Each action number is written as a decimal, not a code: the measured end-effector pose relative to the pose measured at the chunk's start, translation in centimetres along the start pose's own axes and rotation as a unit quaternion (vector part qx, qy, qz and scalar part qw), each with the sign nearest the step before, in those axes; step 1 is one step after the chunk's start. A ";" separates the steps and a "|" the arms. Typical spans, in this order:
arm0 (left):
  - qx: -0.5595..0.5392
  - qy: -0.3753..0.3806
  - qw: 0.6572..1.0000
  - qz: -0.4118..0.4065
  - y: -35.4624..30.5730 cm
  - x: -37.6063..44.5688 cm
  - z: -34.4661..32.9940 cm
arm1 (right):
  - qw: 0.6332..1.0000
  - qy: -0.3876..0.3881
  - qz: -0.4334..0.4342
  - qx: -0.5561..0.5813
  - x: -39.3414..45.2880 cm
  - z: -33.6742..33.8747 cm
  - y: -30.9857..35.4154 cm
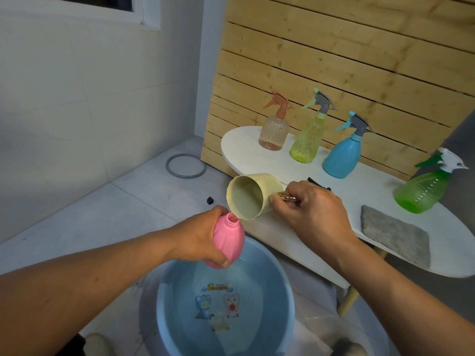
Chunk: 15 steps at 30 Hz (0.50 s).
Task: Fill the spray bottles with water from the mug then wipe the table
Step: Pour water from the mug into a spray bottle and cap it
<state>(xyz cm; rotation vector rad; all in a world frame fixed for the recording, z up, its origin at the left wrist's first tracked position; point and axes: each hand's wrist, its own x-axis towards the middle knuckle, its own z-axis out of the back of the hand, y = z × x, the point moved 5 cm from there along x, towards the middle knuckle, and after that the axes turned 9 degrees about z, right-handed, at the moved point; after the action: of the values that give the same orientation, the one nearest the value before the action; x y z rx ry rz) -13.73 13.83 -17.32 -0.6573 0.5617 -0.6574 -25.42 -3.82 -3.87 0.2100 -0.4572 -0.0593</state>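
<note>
White tiles cover the floor and wall of this corner, and a wooden slat panel (334, 60) stands behind the low white tabletop (246, 152); below the person a blue basin (282, 291) with water sits on the floor, most likely so that any spill from the pouring falls back into it and not on the tiles; the left hand (203, 237) is wrapped around the pink bottle (227, 241), which has no spray head on it, and holds it tilted over the basin with its open neck turned up toward the mug; the right hand (311, 209) is clamped on the handle of the beige mug (253, 196), which is tipped almost on its side so that its rim comes right at the bottle mouth; I judge that the filling of this bottle is in progress, though a stream of water is too fine to see; four other spray bottles, the peach one (273, 132), the yellow-green one (307, 140), the blue one (343, 155) and the green one (421, 194), stand with heads on along the tabletop; the grey cloth (395, 232) lies flat near the front edge, ready for the wiping, which is not yet begun.
</note>
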 end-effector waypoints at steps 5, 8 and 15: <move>-0.001 -0.002 1.000 -0.004 -0.2 -0.1 0.1 | 1.000 -0.002 0.008 -0.005 0.0 0.0 0.1; -0.003 -0.001 1.000 -0.005 -0.2 -0.1 0.0 | 1.000 -0.008 0.017 -0.008 -0.1 0.0 0.1; -0.004 -0.004 1.000 -0.007 -0.2 -0.1 0.0 | 1.000 -0.011 0.023 -0.012 -0.2 0.1 0.3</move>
<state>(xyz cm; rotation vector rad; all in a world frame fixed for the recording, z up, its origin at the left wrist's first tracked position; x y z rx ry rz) -13.84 13.76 -17.11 -0.6708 0.5530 -0.6661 -25.59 -3.56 -3.80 0.1744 -0.4821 -0.0220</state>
